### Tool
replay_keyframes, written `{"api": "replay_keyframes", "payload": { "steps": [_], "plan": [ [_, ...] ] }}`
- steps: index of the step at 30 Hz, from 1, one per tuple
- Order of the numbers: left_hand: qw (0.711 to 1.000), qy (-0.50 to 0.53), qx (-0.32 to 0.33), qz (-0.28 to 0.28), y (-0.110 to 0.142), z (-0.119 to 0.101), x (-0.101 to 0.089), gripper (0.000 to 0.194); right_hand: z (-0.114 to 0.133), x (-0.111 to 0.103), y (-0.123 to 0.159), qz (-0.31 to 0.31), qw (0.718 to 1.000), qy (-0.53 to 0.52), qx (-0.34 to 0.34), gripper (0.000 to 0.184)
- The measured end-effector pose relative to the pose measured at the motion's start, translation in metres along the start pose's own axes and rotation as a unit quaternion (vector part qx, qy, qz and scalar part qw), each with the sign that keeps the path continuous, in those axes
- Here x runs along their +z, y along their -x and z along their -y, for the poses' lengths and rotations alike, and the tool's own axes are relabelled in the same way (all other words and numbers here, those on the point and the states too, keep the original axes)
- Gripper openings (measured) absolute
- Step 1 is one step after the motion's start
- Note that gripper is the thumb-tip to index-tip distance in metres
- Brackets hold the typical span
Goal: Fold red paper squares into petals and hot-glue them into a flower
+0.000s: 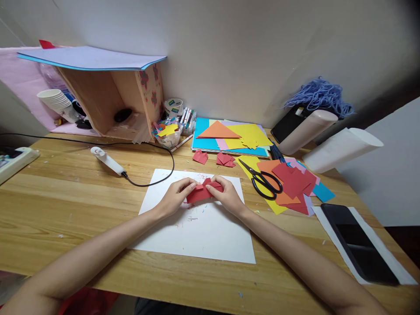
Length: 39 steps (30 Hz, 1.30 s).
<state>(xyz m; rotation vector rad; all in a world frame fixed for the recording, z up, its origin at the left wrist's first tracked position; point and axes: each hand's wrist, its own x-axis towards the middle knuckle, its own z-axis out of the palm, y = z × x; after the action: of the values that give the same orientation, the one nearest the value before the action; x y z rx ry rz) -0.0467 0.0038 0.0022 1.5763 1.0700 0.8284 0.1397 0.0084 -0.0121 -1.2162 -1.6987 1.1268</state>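
Observation:
A folded piece of red paper (pixel 199 195) is held between my two hands, above a white sheet (pixel 197 238) on the desk. My left hand (pixel 177 195) pinches its left end, thumb on top. At the right end, my right hand (pixel 228 195) grips it the same way, fingers curled behind. A small flap sticks up between the thumbs. Just beyond the sheet lie a red folded paper heart (pixel 200 157) and a red folded piece of joined heart shapes (pixel 225 160). Small coloured marks and scraps dot the white sheet.
Black-handled scissors (pixel 264 179) rest on coloured paper right of the sheet, near red paper scraps (pixel 293 181). A phone (pixel 357 245) lies far right. A white corded tool (pixel 107 161) is at left, its cable reaching the sheet. Behind stand a wooden box (pixel 152 94) and stacked coloured paper (pixel 200 142).

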Motion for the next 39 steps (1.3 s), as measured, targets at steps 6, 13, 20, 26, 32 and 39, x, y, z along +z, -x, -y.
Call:
{"api": "replay_keyframes", "payload": {
  "steps": [6, 13, 20, 26, 32, 39],
  "plan": [
    [1.0, 0.023, 0.0, 0.005, 0.0007, 0.0021, -0.001, 0.027, -0.0045, -0.0012, -0.0016, -0.019, 1.0, -0.017, 0.016, 0.021],
    [0.999, -0.024, 0.003, -0.039, 0.0004, 0.0071, 0.0019, 0.021, 0.0001, -0.0003, -0.0002, 0.012, 1.0, -0.004, -0.01, 0.011],
    [0.996, -0.07, 0.011, -0.049, 0.0049, 0.0048, 0.004, 0.022, 0.004, 0.0, 0.0004, 0.037, 0.998, -0.021, -0.042, 0.012],
    [0.992, -0.109, 0.036, -0.057, 0.005, 0.0005, 0.0038, 0.02, 0.0048, 0.0004, 0.0001, 0.041, 0.998, -0.029, -0.037, 0.015],
    [0.991, -0.116, 0.037, -0.053, 0.0031, 0.004, 0.0043, 0.023, 0.0049, 0.0002, -0.0004, 0.06, 0.997, -0.039, -0.018, 0.019],
    [0.998, -0.057, -0.006, -0.025, 0.0004, 0.0041, 0.0042, 0.028, 0.0039, 0.0001, -0.0023, 0.068, 0.997, -0.038, -0.009, 0.017]
  ]
}}
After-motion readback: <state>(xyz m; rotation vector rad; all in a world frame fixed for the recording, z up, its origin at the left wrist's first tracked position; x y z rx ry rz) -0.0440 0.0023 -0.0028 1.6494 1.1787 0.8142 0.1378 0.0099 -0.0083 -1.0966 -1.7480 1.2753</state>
